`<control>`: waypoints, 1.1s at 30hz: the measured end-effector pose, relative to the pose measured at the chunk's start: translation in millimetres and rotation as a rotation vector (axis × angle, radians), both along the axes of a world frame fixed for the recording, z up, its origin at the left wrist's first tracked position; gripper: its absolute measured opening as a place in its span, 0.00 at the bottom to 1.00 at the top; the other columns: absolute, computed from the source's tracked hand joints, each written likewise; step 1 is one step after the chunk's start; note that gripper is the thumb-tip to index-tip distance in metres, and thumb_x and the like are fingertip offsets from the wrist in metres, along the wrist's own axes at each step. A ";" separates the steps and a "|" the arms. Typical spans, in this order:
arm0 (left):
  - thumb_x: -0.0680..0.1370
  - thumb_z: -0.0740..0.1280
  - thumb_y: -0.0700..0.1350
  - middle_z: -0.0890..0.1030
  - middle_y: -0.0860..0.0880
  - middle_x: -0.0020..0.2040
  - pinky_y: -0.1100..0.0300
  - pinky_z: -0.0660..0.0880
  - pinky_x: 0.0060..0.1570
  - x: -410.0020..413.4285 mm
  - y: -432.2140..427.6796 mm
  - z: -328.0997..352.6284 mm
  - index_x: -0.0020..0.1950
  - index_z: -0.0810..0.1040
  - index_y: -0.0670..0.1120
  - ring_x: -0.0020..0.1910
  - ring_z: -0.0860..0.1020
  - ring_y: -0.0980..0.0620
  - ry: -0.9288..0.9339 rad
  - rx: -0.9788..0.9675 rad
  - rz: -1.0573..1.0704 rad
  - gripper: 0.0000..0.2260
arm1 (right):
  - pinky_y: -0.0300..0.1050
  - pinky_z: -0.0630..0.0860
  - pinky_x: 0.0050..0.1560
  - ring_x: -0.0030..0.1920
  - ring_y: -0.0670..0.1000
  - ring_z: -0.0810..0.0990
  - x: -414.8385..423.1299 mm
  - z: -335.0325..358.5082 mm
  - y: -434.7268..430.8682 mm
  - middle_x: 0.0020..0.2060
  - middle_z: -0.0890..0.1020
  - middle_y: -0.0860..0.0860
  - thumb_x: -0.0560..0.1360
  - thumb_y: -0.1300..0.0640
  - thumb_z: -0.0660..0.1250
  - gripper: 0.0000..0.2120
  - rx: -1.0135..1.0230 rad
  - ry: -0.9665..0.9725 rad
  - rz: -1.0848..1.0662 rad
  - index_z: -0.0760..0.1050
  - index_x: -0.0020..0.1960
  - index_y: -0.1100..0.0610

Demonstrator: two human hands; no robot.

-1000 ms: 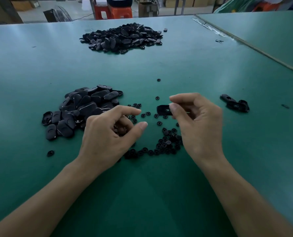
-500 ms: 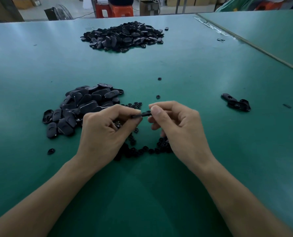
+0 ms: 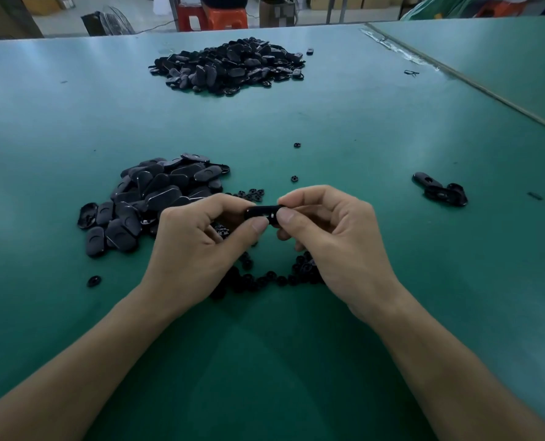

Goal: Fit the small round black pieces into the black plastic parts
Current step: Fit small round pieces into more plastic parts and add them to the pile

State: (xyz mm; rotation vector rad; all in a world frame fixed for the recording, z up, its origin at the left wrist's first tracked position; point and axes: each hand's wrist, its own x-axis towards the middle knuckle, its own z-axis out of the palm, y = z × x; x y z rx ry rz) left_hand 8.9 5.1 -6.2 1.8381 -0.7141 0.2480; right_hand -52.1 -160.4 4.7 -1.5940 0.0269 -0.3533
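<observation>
Left hand (image 3: 195, 249) and right hand (image 3: 338, 240) close together, fingers (image 3: 223, 202) curled, thumbs (image 3: 258, 225) seemingly almost touching.

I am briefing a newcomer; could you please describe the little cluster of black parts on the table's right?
The green table bears two big heaps of black oval plastic parts: a far heap and a near heap by the left hand. The little cluster lies alone right of the right hand: only a few pieces, not a heap.
</observation>
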 end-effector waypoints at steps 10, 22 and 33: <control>0.73 0.74 0.49 0.85 0.58 0.41 0.61 0.77 0.32 -0.1 -0.7 2.7 0.50 0.82 0.56 0.36 0.82 0.59 0.076 -0.078 0.017 0.07 | 0.37 0.77 0.36 0.40 0.48 0.86 -1.3 -2.2 4.8 0.39 0.86 0.50 0.78 0.61 0.69 0.06 -0.042 0.020 0.035 0.75 0.45 0.52; 0.79 0.69 0.41 0.83 0.46 0.45 0.57 0.83 0.42 7.6 -1.3 -5.9 0.50 0.77 0.41 0.44 0.85 0.52 0.135 -0.168 0.001 0.04 | 0.39 0.72 0.55 0.53 0.45 0.75 -3.3 -10.5 1.4 0.48 0.81 0.44 0.79 0.55 0.67 0.10 -0.778 0.070 -0.112 0.81 0.60 0.49; 0.81 0.65 0.43 0.80 0.56 0.42 0.65 0.78 0.41 12.9 1.2 -8.2 0.62 0.77 0.55 0.38 0.79 0.56 0.072 -0.089 0.046 0.11 | 0.47 0.70 0.58 0.53 0.49 0.70 3.7 -7.1 12.2 0.49 0.76 0.46 0.80 0.47 0.65 0.09 -1.087 0.096 -0.036 0.82 0.56 0.46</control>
